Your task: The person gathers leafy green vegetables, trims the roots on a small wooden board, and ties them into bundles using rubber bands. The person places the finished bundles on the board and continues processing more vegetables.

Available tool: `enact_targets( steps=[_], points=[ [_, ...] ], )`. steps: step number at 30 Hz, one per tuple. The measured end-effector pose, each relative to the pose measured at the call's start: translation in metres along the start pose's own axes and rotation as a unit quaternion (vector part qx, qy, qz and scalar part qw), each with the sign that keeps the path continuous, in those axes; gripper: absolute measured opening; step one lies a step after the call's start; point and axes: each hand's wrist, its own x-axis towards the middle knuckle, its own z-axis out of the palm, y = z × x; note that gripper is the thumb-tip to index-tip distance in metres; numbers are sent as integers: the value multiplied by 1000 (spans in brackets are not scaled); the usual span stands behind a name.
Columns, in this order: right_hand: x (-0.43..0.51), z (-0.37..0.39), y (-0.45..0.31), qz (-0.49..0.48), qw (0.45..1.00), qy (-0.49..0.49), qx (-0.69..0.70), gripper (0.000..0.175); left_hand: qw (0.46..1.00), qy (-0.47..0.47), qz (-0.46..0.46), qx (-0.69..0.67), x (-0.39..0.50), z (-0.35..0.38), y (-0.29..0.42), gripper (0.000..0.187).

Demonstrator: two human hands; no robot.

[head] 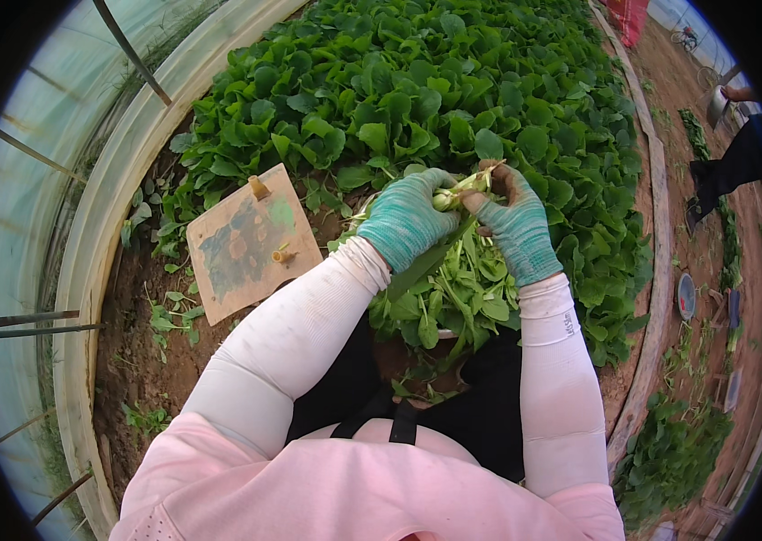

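Both my hands wear knitted gloves, green on the back, with brown soil on the right fingertips. My left hand [415, 216] is closed around a small bunch of leafy greens [447, 198], whose pale stems point up to the right. At the root end of that bunch, the thumb and fingers of my right hand [513, 220] pinch the stems. Below the hands, a heap of pulled greens [465, 291] lies between my knees. A pale rim under the heap shows only in part, so its container is mostly hidden.
Dense leafy plants [408, 88] fill the bed ahead. A board with two short pegs [252, 243] leans on the soil at left. Plastic sheeting [29, 223] and metal poles edge the left side. Across the right-hand path, another person's leg [736, 166] shows near a basin [686, 296].
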Motion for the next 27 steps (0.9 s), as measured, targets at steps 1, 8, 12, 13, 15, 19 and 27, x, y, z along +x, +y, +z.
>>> enact_targets(
  steps=[1, 8, 12, 13, 15, 19, 27],
  points=[
    [2, 3, 0, -30, 999, -14, 29, 47, 1000, -4, -5, -10, 0, 3, 2, 48],
    [-3, 13, -4, -79, 994, 32, -66, 32, 997, -41, -49, 37, 5, 8, 10, 48],
    [-2, -1, -6, -47, 996, 50, -61, 28, 996, -82, -39, -5, 6, 11, 11, 62],
    [1, -7, -6, -32, 996, 56, -58, 27, 996, -65, -30, -47, 5, 12, 10, 65],
    [4, -17, -4, -20, 990, 79, -118, 26, 991, -37, -18, -126, 5, 13, 8, 72],
    [2, -26, -2, -45, 990, 41, -127, 28, 986, -64, -29, -150, 5, 13, 6, 81],
    [-16, -16, -18, -124, 970, -29, -206, 37, 928, -151, -16, -340, 0, 15, 7, 89]
  ],
)
